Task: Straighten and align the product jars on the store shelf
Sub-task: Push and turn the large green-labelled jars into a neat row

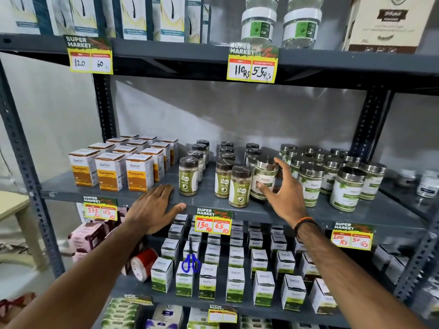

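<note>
With your left hand (155, 207) flat on the shelf edge (261, 211), your spread right hand (282, 188) reaches the steel-lidded jar (264, 178) beside the Caska jars (240, 186), ungripped; next, likely close on it and square it up.

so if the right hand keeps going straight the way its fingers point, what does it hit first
Most likely the steel-lidded jar directly ahead of the right hand: thumb and fingers are spread around it, about touching. Actual contact is hard to judge from this view.
</note>
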`<control>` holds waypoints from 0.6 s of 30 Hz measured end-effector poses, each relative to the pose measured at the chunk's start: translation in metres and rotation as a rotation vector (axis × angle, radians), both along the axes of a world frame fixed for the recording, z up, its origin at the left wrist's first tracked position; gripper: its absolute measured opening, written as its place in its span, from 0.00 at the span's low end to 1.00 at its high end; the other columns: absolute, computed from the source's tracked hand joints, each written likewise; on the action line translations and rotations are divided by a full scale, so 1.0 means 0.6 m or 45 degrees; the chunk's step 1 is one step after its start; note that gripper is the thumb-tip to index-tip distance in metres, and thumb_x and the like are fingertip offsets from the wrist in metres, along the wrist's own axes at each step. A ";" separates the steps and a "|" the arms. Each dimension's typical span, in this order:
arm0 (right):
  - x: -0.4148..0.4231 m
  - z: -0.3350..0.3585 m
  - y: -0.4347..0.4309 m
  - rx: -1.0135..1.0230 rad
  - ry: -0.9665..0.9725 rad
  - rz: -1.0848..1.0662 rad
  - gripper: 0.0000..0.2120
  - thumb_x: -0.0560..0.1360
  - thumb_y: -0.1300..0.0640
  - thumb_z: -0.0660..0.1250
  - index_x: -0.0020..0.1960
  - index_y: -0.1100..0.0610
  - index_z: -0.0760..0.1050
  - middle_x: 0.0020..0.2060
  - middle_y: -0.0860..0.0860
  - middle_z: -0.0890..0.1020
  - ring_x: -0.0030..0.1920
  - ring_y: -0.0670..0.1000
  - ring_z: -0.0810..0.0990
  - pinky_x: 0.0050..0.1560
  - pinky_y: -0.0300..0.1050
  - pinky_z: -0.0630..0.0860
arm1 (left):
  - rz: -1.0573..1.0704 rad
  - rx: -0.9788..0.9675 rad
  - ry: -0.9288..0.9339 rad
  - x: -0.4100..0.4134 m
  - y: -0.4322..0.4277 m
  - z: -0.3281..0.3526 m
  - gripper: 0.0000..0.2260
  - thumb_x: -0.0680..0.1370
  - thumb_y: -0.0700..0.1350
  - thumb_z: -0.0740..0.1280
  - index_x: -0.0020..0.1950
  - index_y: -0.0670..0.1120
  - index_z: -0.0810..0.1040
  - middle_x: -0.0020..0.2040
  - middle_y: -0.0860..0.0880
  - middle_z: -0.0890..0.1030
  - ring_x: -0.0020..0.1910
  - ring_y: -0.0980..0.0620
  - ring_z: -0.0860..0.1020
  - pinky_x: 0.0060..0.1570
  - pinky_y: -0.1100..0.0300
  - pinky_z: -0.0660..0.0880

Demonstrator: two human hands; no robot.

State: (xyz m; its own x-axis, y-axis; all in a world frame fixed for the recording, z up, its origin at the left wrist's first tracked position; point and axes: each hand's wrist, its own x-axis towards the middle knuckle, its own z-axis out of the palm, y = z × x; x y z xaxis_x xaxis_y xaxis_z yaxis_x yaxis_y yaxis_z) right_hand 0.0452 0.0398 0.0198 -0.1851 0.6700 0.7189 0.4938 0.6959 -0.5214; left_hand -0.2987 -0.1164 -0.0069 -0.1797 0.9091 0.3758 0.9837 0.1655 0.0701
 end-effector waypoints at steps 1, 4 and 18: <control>0.009 0.007 -0.007 0.012 0.013 0.002 0.41 0.73 0.47 0.78 0.78 0.43 0.60 0.61 0.46 0.82 0.43 0.48 0.84 0.53 0.52 0.83 | 0.000 0.031 -0.018 0.005 -0.008 0.006 0.47 0.75 0.79 0.42 0.81 0.46 0.59 0.80 0.43 0.66 0.75 0.43 0.70 0.71 0.42 0.70; 0.038 0.032 -0.030 0.060 0.040 0.015 0.40 0.72 0.46 0.78 0.78 0.41 0.60 0.59 0.45 0.82 0.49 0.46 0.82 0.55 0.47 0.80 | 0.005 0.119 -0.012 0.027 -0.031 0.033 0.45 0.77 0.77 0.44 0.82 0.46 0.56 0.81 0.43 0.64 0.76 0.41 0.68 0.68 0.39 0.72; 0.280 0.126 -0.096 0.242 0.162 -0.113 0.38 0.70 0.41 0.77 0.75 0.38 0.64 0.54 0.36 0.80 0.54 0.38 0.78 0.56 0.24 0.69 | -0.294 0.454 0.192 0.347 0.007 0.161 0.38 0.81 0.71 0.51 0.77 0.42 0.65 0.74 0.39 0.72 0.73 0.39 0.70 0.72 0.43 0.68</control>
